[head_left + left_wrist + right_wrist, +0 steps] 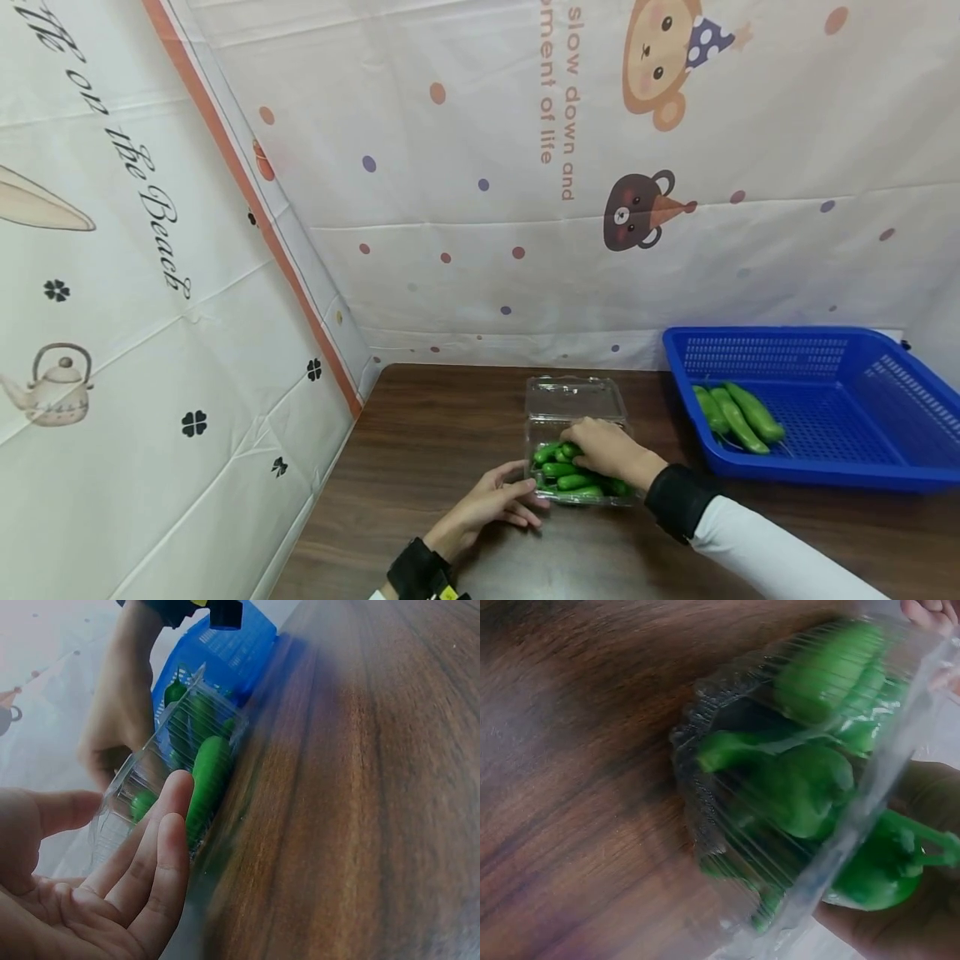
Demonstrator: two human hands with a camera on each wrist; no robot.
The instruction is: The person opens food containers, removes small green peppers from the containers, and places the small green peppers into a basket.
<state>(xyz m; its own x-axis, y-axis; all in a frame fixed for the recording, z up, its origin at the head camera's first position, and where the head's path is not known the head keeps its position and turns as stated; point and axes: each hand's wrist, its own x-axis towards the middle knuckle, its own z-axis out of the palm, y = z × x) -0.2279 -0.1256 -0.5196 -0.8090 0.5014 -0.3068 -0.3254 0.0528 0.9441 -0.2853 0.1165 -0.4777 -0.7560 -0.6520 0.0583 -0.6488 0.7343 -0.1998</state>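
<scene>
A clear plastic clamshell box [576, 398] stands on the table, lid folded back, filled with several green peppers [558, 470]. My right hand [611, 452] reaches down into it from the right, fingertips among the peppers. In the right wrist view this hand [922, 915] has its fingers around a green pepper [877, 870] by the box's wall. My left hand [491, 504] is at the box's left front corner, fingers loosely extended and thumb at the rim. The left wrist view shows this hand [112, 892] with nothing in its grasp, fingertips right at the clear wall.
A blue plastic basket [862, 475] stands at the right of the brown wooden table [420, 442]. Several larger green peppers [738, 417] lie in its left part. Printed white cloth [450, 292] hangs behind the table and along its left side.
</scene>
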